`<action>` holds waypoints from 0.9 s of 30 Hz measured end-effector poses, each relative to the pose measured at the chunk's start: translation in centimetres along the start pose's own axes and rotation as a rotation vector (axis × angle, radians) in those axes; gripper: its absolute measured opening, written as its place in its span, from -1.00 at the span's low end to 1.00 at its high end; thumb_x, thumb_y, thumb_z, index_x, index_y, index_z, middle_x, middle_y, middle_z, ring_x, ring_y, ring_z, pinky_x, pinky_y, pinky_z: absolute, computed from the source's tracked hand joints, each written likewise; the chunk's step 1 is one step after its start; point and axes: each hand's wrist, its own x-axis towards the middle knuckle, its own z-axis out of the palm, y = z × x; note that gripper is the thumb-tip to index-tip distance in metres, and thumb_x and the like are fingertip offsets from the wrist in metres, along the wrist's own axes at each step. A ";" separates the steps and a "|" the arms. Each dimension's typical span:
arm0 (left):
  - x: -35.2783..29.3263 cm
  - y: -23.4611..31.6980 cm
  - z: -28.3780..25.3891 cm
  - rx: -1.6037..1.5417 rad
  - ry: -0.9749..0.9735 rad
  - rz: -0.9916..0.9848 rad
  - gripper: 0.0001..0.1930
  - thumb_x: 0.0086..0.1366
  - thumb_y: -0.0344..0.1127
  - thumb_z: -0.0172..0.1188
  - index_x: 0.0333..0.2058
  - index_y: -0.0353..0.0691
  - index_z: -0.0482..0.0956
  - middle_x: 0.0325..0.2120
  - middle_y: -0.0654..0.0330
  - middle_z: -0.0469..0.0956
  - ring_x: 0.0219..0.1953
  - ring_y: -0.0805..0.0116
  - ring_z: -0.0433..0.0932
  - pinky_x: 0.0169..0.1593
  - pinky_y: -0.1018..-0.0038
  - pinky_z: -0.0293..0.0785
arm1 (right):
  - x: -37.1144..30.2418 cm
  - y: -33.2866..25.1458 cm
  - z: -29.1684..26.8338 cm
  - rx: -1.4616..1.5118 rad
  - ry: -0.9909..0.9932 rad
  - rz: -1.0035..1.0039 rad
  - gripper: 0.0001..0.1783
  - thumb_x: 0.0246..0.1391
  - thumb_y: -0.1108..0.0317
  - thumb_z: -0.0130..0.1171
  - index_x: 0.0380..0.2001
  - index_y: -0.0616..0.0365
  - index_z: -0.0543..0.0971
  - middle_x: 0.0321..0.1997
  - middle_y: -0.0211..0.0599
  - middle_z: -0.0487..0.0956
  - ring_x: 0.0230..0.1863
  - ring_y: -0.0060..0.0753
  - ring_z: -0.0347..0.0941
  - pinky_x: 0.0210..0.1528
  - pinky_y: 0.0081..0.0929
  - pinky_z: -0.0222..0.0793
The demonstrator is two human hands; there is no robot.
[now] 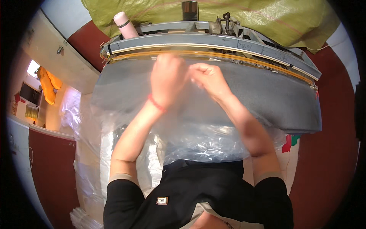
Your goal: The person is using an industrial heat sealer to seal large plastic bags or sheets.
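Observation:
Clear plastic film (209,141) spreads from my lap up over the grey cloth-covered worktop (274,91). My left hand (167,76), with a red band at the wrist, is blurred by motion; its fingers look curled closed on the film. Close beside it, my right hand (209,78) pinches the film between thumb and fingers. Both hands are raised over the middle of the worktop, almost touching each other. Just beyond them runs a long metal sealing bar machine (152,42) with orange-brown strips (267,65) along its near edge.
A pink bottle (125,24) stands at the machine's far left. Behind hangs yellow-green woven sheeting (274,19). A metal clamp (227,23) rises from the machine frame. More clear plastic (87,179) lies at the lower left. At left, a doorway shows an orange cloth (48,84).

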 end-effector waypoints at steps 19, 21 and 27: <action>-11.2 -6.1 -8.5 -1.288 -1.241 -0.940 -0.85 0.02 -0.49 0.15 -0.37 -0.28 0.49 -0.66 0.36 0.42 -0.71 0.68 0.28 -0.68 0.71 0.16 | -20.3 -3.1 -46.5 -1.546 1.322 -0.247 -0.69 0.08 0.15 -0.11 -0.35 0.15 0.48 -0.40 -0.15 0.51 -0.35 -0.15 0.42 -0.28 -0.35 0.28; -10.6 -9.6 -11.4 -0.933 -1.172 -1.081 -0.83 -0.05 -0.55 0.15 -0.40 -0.22 0.49 -0.70 0.42 0.40 -0.71 0.72 0.28 -0.69 0.75 0.11 | -25.5 -3.7 -48.7 -1.634 1.441 -0.059 -0.67 0.08 0.11 -0.14 -0.37 0.13 0.47 -0.42 -0.08 0.49 -0.36 -0.03 0.40 -0.33 -0.28 0.27; -7.3 -23.6 -22.4 -0.565 -0.696 -0.946 -0.89 -0.07 -0.46 0.09 -0.47 -0.19 0.44 -0.65 0.42 0.42 -0.60 0.68 0.37 -0.51 0.76 0.26 | -30.6 -3.9 -49.8 -1.622 1.395 0.168 -0.63 0.08 0.06 -0.14 -0.41 0.16 0.44 -0.44 -0.01 0.46 -0.39 0.06 0.36 -0.38 -0.22 0.24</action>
